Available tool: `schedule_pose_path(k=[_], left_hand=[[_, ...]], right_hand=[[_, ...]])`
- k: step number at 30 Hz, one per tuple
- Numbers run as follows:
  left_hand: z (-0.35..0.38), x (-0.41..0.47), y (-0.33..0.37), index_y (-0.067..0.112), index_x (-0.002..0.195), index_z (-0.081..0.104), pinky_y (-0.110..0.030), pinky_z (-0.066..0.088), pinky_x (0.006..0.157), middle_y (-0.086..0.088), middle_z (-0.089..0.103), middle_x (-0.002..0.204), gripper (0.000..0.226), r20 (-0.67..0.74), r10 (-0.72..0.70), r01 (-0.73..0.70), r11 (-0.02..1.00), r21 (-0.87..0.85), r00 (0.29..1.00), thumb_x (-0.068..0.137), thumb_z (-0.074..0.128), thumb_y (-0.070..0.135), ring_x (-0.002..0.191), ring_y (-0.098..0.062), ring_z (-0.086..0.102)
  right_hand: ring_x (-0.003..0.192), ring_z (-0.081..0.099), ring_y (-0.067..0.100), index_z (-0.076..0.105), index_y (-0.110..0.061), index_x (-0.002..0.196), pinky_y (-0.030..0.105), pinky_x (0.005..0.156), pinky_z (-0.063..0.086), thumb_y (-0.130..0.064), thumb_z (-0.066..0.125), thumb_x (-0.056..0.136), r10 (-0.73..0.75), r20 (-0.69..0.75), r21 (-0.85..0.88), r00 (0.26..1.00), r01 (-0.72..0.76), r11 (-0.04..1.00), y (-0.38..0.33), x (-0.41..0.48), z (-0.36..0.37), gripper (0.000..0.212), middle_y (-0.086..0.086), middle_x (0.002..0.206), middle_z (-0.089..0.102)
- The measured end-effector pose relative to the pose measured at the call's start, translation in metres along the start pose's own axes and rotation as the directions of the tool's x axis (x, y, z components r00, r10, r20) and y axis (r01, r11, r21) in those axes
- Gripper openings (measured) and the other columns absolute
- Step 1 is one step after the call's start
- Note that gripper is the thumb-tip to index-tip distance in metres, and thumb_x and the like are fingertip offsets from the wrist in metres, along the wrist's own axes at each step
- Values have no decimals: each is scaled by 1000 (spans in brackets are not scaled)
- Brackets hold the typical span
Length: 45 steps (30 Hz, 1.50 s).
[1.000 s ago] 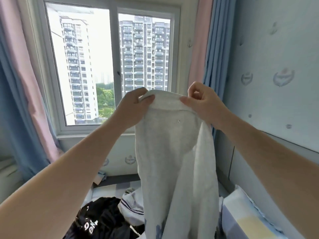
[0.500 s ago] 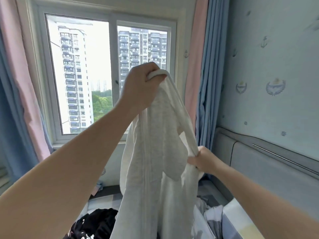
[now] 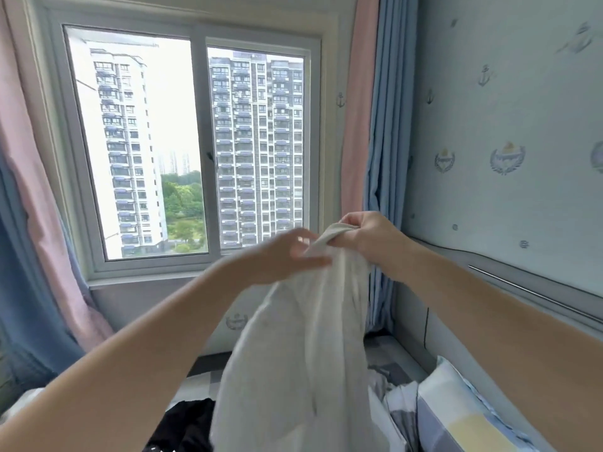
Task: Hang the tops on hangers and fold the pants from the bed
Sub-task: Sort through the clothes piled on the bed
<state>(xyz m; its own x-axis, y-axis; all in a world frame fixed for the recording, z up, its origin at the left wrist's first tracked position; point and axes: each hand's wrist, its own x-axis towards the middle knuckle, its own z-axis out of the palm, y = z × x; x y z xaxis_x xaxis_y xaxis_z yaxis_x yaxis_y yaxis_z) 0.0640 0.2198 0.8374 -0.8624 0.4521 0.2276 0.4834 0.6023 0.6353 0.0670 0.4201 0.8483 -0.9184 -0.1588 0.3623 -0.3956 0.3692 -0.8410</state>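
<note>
White garment is up in the air over the bed, in front of the window. Its lower end runs out of the bottom of frame.

Head view, the only one available:
- **Right hand**: fingers curled, pinching a bunched top edge of the cloth.
- **Left hand**: just beside it at the same edge, fingers fairly straight, motion-blurred. Can't tell if it has a grip or is only touching.
- **Top vs pants:** can't tell from this.
- **Step, my read:** sorting out the garment's edges and orientation before hanging or folding.
- **Next move:** needs a second firm hold on the top edge, then spread the hands apart to identify it. No hanger in sight.
- **Room:** open air ahead toward the window. Padded headboard and pillow are close on the right. Black garment lies on the bed below-left, so flat space for folding looks tight.
</note>
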Motion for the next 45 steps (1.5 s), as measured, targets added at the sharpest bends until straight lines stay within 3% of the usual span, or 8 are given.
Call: schedule_pose_path(k=[2, 6, 13, 18, 27, 33, 39, 45], left_hand=[[18, -2, -7, 21, 113, 69, -26, 56, 83, 2, 73, 106, 25, 91, -25, 25, 1000, 0, 996, 90, 73, 30, 95, -12, 69], [19, -2, -13, 13, 77, 68, -18, 36, 48, 2, 55, 64, 17, -232, -43, -9, 976, -216, 972, 94, 65, 10, 54, -11, 49], [-3, 2, 1, 16, 82, 73, -22, 35, 50, 2, 58, 64, 22, -536, 1, -160, 955, -251, 844, 90, 56, 7, 55, -10, 47], [-15, 11, 3, 8, 78, 68, -28, 31, 56, -3, 51, 64, 22, -629, 7, -212, 944, -252, 777, 83, 47, 2, 59, -13, 43], [20, 22, -31, 23, 88, 63, -28, 48, 64, 5, 65, 86, 14, -492, -60, -64, 971, -230, 868, 93, 63, 10, 76, -15, 61], [58, 13, -20, 32, 124, 59, -21, 52, 88, 12, 70, 119, 51, 108, 2, 33, 947, -320, 994, 79, 79, 45, 107, -2, 67], [73, 17, -15, 13, 71, 52, -30, 31, 59, 6, 47, 64, 29, -181, 24, -58, 981, -185, 983, 98, 60, 21, 60, -11, 41], [72, 20, -13, 20, 81, 58, -17, 27, 41, 15, 45, 56, 22, -311, 45, -122, 965, -233, 949, 97, 49, 9, 44, -1, 36]], right_hand=[[70, 58, 14, 66, -8, 89, 29, 61, 47, -19, 80, 82, -1, 26, 33, 1000, 0, 999, -11, 0, 12, 19, 5, 78, 62], [70, 54, 15, 66, -5, 94, 30, 65, 45, -17, 81, 82, -36, 61, 30, 998, 34, 999, -9, -2, 13, 22, 5, 78, 60], [72, 63, 25, 63, 6, 97, 34, 73, 55, -34, 85, 73, 65, 211, -78, 975, -50, 996, 69, -13, 6, 51, 9, 82, 66], [90, 72, 14, 76, -15, 98, 26, 76, 58, -28, 82, 79, 243, 295, -145, 924, -208, 967, 146, -28, -10, 24, -1, 98, 76], [57, 61, 12, 74, -4, 80, 19, 51, 47, -31, 69, 93, 197, -143, 90, 970, -186, 978, 103, -9, -33, 30, 4, 70, 67], [67, 49, 27, 65, 0, 85, 34, 59, 45, -14, 52, 86, 109, -62, 74, 992, -104, 992, 38, -5, -15, 19, 11, 76, 50], [68, 51, 22, 61, 8, 85, 35, 62, 45, -7, 60, 89, 19, -82, -69, 996, -24, 997, 34, -9, -15, 16, 10, 71, 53], [55, 50, 4, 67, -28, 69, 16, 53, 39, -30, 63, 71, 9, 4, -141, 1000, -8, 990, 69, -36, -24, 5, -12, 60, 58]])
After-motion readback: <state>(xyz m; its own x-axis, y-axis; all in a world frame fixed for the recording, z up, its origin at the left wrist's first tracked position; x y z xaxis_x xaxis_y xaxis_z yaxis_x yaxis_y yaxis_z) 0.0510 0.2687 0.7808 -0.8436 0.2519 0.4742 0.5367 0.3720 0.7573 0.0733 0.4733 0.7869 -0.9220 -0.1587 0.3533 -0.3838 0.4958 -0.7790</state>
